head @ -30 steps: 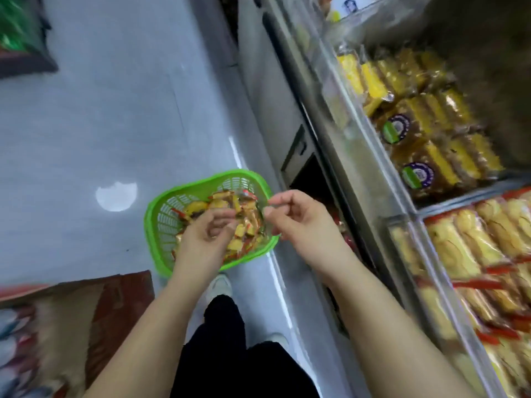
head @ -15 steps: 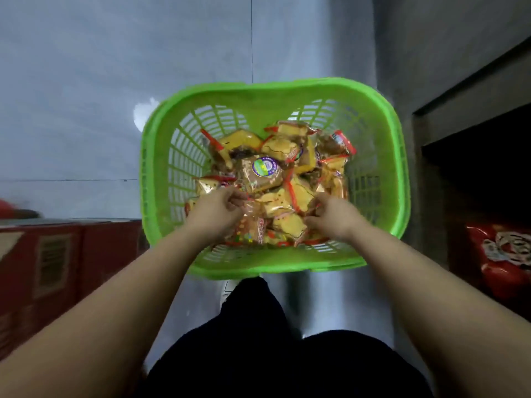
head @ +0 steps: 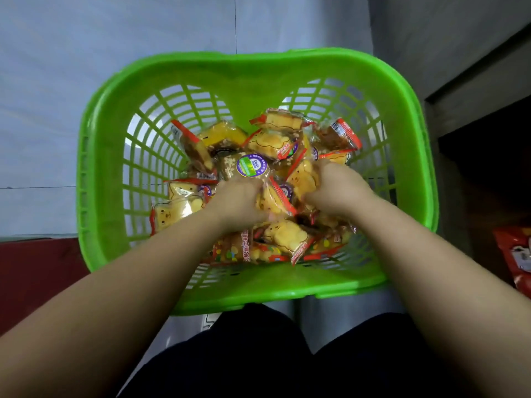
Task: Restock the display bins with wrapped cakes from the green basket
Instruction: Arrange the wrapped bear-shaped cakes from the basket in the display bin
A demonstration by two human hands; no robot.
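The green basket (head: 253,70) stands on the floor right below me, holding a heap of several wrapped cakes (head: 270,139), yellow in clear wrappers with red ends. Both hands are down in the heap. My left hand (head: 238,202) curls its fingers round a wrapped cake near the middle. My right hand (head: 336,188) grips a bear-shaped wrapped cake (head: 301,179) just beside it. A cake with a round purple and green label (head: 251,165) lies just beyond my left fingers. The display bins are out of view.
Grey floor tiles (head: 143,38) lie beyond the basket. A dark red box (head: 37,268) sits at the left edge. The grey shelf base (head: 459,81) and a dark lower opening with red packets (head: 517,254) are on the right. My dark trousers fill the bottom.
My view dropped from the display bins to the basket and came closer. Both hands went from above the basket down into the cakes and closed on them.
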